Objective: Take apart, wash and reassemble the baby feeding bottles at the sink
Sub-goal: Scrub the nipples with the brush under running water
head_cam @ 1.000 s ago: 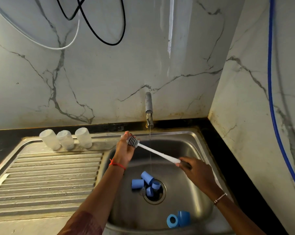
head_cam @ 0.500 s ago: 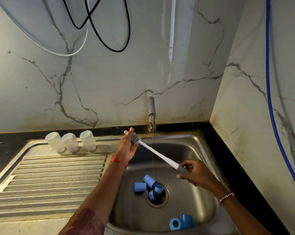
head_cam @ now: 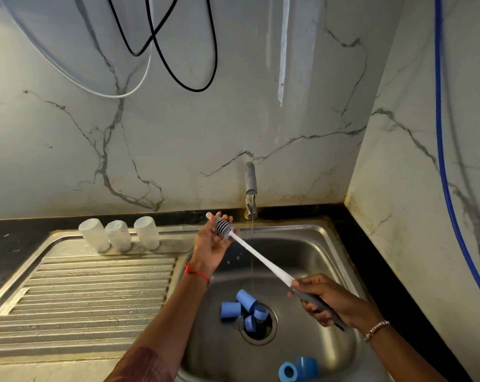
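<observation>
Above the stainless steel sink, my right hand grasps the long white bottle brush; my left hand, fingers released, supports its grey bristles.

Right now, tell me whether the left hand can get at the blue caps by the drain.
Probably yes. The left hand hovers at the edge of the sink, and the caps lie uncovered below it with nothing between. Only the brush head lying in its palm would have to go first.
</observation>
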